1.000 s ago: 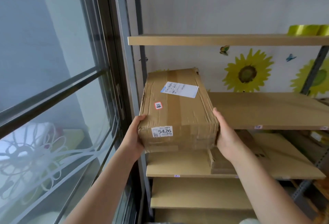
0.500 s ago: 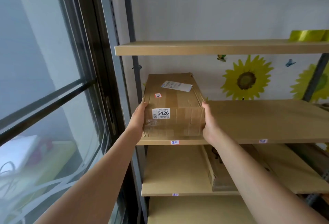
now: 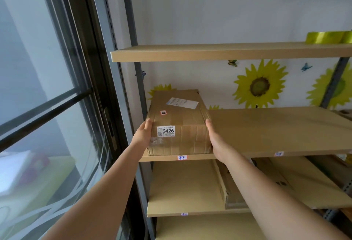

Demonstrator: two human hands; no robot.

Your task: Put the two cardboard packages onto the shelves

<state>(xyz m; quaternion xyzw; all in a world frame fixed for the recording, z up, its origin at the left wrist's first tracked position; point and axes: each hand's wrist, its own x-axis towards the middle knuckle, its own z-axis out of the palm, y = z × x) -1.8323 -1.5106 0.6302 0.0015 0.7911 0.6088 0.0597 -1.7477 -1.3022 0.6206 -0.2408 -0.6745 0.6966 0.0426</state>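
Observation:
A brown cardboard package (image 3: 182, 117) with a white "5426" label rests flat on the left end of the middle wooden shelf (image 3: 276, 133). My left hand (image 3: 142, 135) presses its left side and my right hand (image 3: 215, 140) presses its right side near the front. A second, flat cardboard package (image 3: 234, 188) lies on the shelf below (image 3: 181, 190), partly hidden behind my right forearm.
An upper shelf (image 3: 209, 53) holds a yellow-green object (image 3: 327, 36) at its far right. A window frame (image 3: 91, 79) and grey uprights stand close on the left. Sunflower stickers (image 3: 259, 85) decorate the wall behind. More shelves lie below.
The package has gone from held in the air in front of the shelves to resting on the middle shelf, pushed further back. Both hands stayed on its sides.

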